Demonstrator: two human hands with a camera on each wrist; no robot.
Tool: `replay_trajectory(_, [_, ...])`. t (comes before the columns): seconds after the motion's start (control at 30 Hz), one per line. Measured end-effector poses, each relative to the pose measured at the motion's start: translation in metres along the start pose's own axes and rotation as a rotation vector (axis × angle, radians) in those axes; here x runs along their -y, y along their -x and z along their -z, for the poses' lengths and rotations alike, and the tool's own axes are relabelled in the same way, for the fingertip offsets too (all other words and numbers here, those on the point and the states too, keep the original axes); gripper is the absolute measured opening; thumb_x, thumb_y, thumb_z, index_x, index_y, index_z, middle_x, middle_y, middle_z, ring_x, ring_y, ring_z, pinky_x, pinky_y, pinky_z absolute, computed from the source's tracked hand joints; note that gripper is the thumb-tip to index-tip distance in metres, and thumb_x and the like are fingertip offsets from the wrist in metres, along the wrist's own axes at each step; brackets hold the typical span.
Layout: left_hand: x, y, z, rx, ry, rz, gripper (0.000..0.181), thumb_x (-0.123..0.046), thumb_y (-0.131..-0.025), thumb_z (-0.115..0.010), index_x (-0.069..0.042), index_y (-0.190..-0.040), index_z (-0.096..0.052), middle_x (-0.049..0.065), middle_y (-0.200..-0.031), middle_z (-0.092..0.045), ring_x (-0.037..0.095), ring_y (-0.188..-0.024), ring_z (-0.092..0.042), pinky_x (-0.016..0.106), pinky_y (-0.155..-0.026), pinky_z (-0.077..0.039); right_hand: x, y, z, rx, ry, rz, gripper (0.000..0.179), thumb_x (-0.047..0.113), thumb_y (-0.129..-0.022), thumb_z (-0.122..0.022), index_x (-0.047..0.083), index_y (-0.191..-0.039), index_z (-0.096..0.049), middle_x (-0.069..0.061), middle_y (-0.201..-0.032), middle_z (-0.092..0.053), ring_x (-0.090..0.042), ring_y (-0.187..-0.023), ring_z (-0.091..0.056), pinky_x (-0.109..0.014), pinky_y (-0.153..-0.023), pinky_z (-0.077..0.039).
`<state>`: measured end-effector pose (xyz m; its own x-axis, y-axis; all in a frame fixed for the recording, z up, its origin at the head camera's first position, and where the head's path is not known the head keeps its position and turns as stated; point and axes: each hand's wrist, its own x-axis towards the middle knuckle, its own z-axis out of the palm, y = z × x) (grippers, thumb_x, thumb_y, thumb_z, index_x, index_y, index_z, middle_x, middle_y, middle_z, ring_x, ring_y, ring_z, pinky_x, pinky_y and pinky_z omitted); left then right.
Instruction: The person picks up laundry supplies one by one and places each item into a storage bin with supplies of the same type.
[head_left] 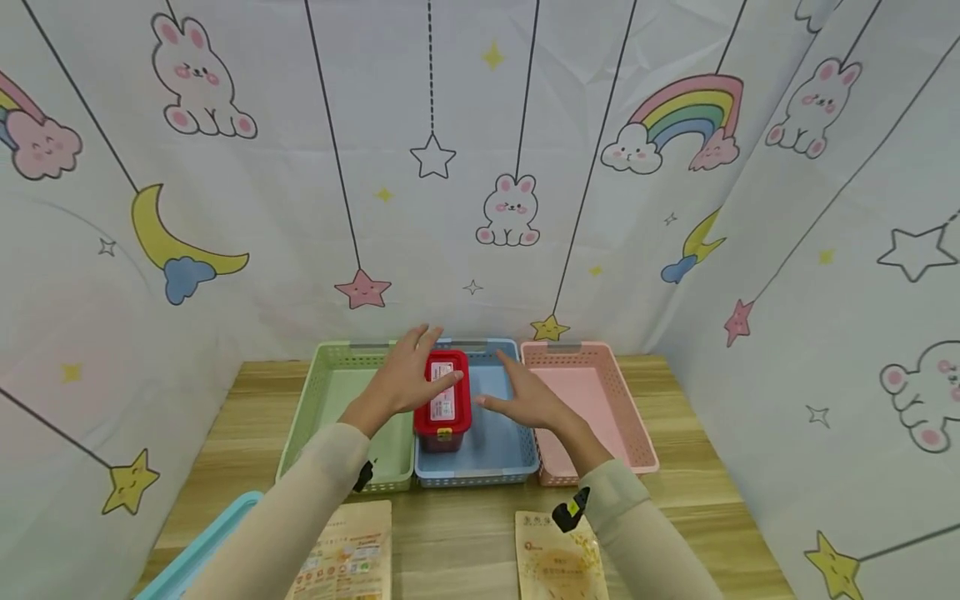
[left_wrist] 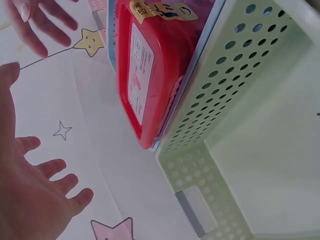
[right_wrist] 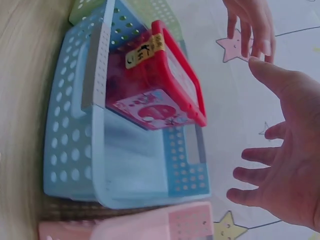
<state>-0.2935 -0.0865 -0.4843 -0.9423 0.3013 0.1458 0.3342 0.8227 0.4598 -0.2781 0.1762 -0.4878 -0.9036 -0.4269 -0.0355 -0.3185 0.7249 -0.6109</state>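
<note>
A red-lidded plastic box (head_left: 442,400) with a white label stands in the left part of the blue basket (head_left: 498,446). My left hand (head_left: 408,375) hovers above the box, fingers spread, holding nothing. To the right of the box, over the blue basket, my right hand (head_left: 528,398) is held with its fingers extended and nothing in it. In the left wrist view the left hand (left_wrist: 35,190) is apart from the box (left_wrist: 150,75). The right wrist view shows the right hand (right_wrist: 290,150) likewise clear of the box (right_wrist: 160,85).
A green basket (head_left: 300,417) stands left of the blue one, a pink basket (head_left: 637,425) right of it. Two printed packets, one at left (head_left: 352,550) and one at right (head_left: 558,558), lie in front. A turquoise-rimmed container (head_left: 202,542) is at lower left. A patterned curtain (head_left: 450,275) hangs behind.
</note>
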Motion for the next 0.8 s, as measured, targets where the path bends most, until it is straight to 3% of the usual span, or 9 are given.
replay_trajectory(0.23, [-0.002, 0.012, 0.003, -0.027, -0.111, -0.068, 0.103, -0.072, -0.089, -0.065, -0.018, -0.169, -0.028, 0.017, -0.174, -0.022, 0.042, -0.16, -0.013, 0.069, -0.124, -0.016, 0.001, 0.014, 0.018, -0.112, 0.218, 0.041, 0.106, 0.067, -0.094, -0.067, 0.012, -0.17, -0.02, -0.017, -0.172, -0.027, -0.043, -0.157, -0.025, -0.07, -0.12, -0.026])
replay_trajectory(0.4, [0.001, 0.019, 0.003, -0.038, -0.116, -0.079, 0.102, -0.075, -0.091, -0.059, -0.021, -0.17, -0.025, 0.016, -0.175, -0.018, 0.042, -0.161, -0.01, 0.069, -0.124, -0.013, -0.009, 0.019, 0.022, -0.21, 0.365, 0.074, 0.104, 0.076, -0.093, -0.058, 0.018, -0.171, -0.021, -0.012, -0.175, -0.02, -0.04, -0.162, -0.01, -0.071, -0.123, -0.013])
replay_trajectory(0.6, [0.005, 0.027, -0.002, -0.026, -0.076, -0.066, 0.102, -0.075, -0.092, -0.058, -0.018, -0.17, -0.025, 0.016, -0.176, -0.015, 0.044, -0.161, -0.007, 0.07, -0.124, -0.01, -0.025, 0.024, 0.019, -0.26, 0.378, 0.045, 0.102, 0.077, -0.093, -0.056, 0.024, -0.172, -0.018, -0.006, -0.178, -0.011, -0.035, -0.163, -0.002, -0.071, -0.123, -0.01])
replay_trajectory(0.8, [0.012, 0.031, -0.012, -0.004, -0.096, -0.033, 0.101, -0.072, -0.094, -0.059, -0.015, -0.17, -0.026, 0.019, -0.175, -0.017, 0.047, -0.16, -0.011, 0.071, -0.123, -0.013, -0.031, 0.029, 0.018, -0.256, 0.377, 0.038, 0.103, 0.076, -0.093, -0.056, 0.016, -0.171, -0.022, -0.008, -0.177, -0.013, -0.034, -0.163, -0.002, -0.071, -0.124, -0.01])
